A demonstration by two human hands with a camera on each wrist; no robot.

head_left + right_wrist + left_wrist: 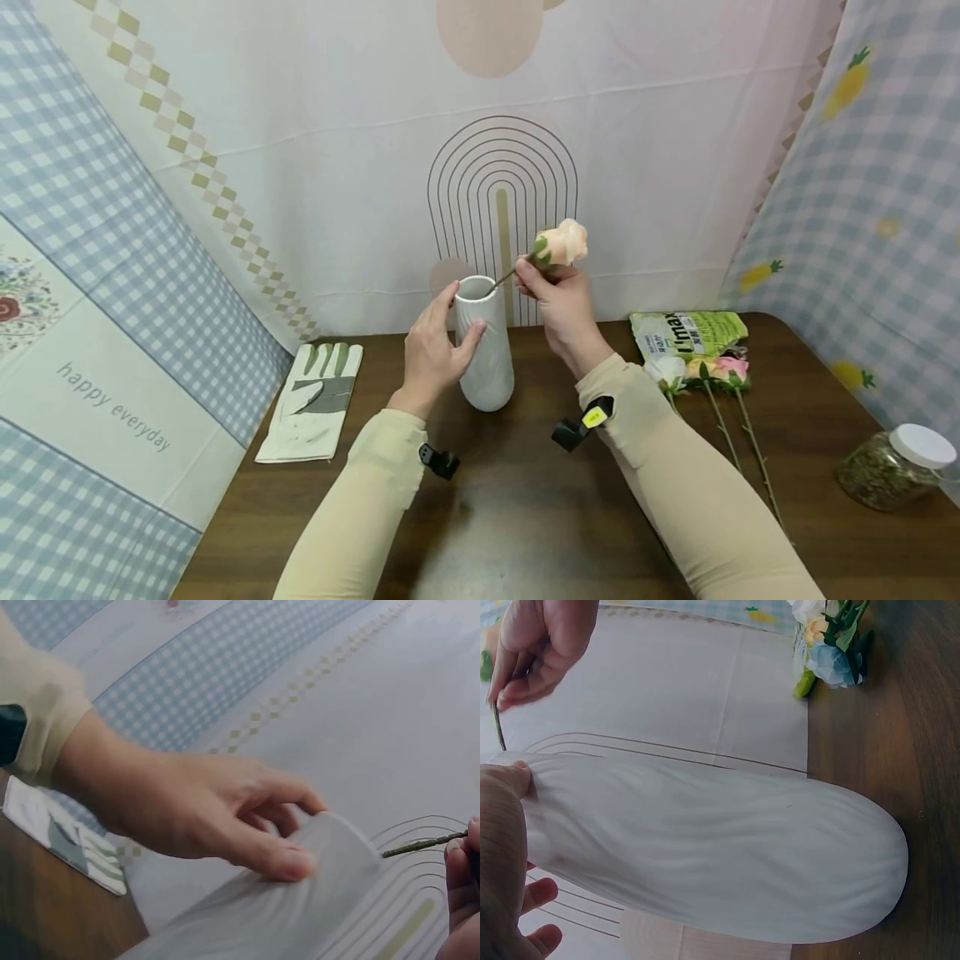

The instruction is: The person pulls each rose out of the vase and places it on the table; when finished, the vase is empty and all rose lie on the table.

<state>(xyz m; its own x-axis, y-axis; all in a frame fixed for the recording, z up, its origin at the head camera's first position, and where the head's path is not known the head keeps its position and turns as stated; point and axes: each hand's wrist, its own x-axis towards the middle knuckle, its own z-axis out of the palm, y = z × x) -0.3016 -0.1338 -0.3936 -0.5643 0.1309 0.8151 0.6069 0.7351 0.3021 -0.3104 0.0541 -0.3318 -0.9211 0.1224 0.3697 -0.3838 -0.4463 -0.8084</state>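
A tall white vase (486, 358) with a rippled surface stands on the table, tilted a little. My left hand (438, 346) holds it near the mouth, the thumb on its front and the fingers at its far left side. My right hand (562, 304) pinches the stem of a pale peach rose (564, 242) between thumb and fingers. The stem's lower end (504, 281) reaches over the vase's rim into the mouth, while the bloom stays above the hand. In the right wrist view, the green stem (420, 844) meets the rim of the vase (341, 862).
On the right lie several artificial flowers (705, 371) beside a green packet (693, 332). A lidded jar (896, 467) of dried greenery stands at the right edge. White work gloves (311, 404) lie on the left. Behind the table (495, 517) hangs a patterned cloth (360, 208).
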